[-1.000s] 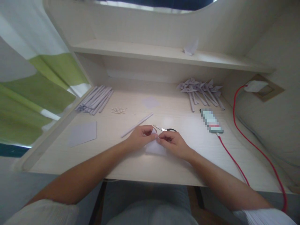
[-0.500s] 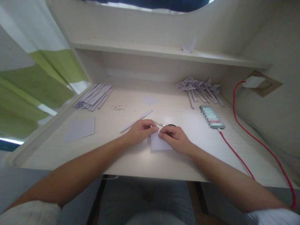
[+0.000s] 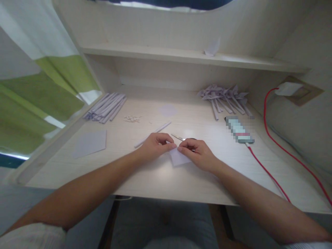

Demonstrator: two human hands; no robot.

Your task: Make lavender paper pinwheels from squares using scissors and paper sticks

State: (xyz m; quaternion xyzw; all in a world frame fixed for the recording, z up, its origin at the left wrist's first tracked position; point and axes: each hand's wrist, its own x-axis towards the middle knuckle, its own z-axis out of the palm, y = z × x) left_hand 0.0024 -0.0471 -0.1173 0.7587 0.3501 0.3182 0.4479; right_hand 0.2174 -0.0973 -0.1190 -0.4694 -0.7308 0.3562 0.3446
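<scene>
A small white sheet of paper (image 3: 179, 159) is pinched along its far edge by both hands, low over the front middle of the desk. My left hand (image 3: 157, 145) grips it between thumb and forefinger at the left. Close beside, my right hand (image 3: 198, 154) holds it the same way, covering the right part of the sheet. Just beyond the fingers lie scissors (image 3: 178, 137), their handles mostly hidden behind my right hand. One rolled paper stick (image 3: 153, 134) rests on the desk behind my left hand.
Rolled paper sticks (image 3: 107, 107) are piled at the left, near small pale bits (image 3: 132, 119) and a paper stack (image 3: 90, 143). Several paper pinwheels (image 3: 224, 97) lie at the back right. A phone (image 3: 238, 129) with a red cable (image 3: 268, 173) sits on the right. A shelf (image 3: 155, 52) spans the back.
The paper has turned slightly, its near edge now slanting, and both hands have come a little closer together at its far edge. The whole view has shifted slightly.
</scene>
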